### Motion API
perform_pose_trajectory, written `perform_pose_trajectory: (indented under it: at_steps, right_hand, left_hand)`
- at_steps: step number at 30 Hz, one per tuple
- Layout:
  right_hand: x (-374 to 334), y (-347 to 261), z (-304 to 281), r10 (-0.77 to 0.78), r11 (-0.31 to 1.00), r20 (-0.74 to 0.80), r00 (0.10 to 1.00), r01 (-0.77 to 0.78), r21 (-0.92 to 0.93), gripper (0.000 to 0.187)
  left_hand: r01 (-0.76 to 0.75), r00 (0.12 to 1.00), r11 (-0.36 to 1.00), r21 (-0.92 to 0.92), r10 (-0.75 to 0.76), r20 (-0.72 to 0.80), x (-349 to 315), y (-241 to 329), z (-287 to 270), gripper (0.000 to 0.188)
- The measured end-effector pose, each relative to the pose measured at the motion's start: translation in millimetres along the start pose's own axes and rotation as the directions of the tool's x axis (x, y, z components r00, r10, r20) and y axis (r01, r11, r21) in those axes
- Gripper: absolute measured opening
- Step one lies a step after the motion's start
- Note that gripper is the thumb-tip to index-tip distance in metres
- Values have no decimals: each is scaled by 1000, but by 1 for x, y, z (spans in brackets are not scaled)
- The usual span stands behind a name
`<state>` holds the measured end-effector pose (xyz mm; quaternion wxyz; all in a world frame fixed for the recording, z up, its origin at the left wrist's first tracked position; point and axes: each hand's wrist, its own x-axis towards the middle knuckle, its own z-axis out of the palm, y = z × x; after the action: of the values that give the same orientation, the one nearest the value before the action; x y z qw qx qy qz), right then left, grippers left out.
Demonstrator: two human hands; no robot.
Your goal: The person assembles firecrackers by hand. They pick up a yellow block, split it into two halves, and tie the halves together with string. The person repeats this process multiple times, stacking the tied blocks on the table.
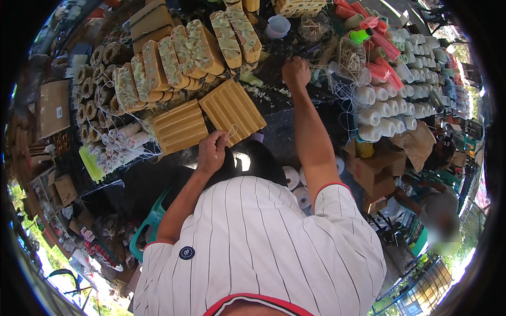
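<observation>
My left hand [213, 151] is closed in a pinch at the near edge of two ridged yellow-brown boards. A thin pale loop of string [232, 130] rises from its fingertips. One ridged board [179, 128] lies to the left, and the other ridged board [233, 110] sits tilted beside it, just beyond the hand. My right hand [297, 73] reaches far over the dark table, its fingers curled down. Something small and dark shows at those fingers, too hidden to name. Pale scraps [262, 95] are scattered on the table left of the right hand.
Yellow blocks with greenish-white patches [203, 47] stand in rows at the back left. Many white thread spools [371, 131] fill the right side, near pink rolls [387, 47] and a clear container of pale strands [351, 60]. A light-blue tub [278, 26] stands at the back. Another person [440, 210] is at right.
</observation>
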<state>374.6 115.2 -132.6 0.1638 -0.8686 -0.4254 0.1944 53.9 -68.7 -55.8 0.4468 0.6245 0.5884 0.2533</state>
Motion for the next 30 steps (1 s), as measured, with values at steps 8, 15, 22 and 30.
perform_pose_trajectory:
  at_steps: [8, 15, 22, 30]
  right_hand:
    - [60, -31, -10, 217, 948, 434, 875, -294, 120, 47]
    - [106, -6, 19, 230, 762, 439, 868, -441, 473, 37]
    - [103, -16, -32, 79, 990, 652, 754, 20, -142, 32]
    - [-61, 0, -144, -127, 991, 690, 713, 69, 112, 37]
  left_hand:
    - [3, 998, 998, -57, -6, -56, -4, 12, -20, 14]
    - [28, 1000, 997, -77, -28, 8, -8, -9, -16, 17]
    - [36, 999, 997, -63, -34, 40, -5, -3, -28, 17]
    - [-181, 983, 981, -73, 178, -44, 8, -3, -44, 15]
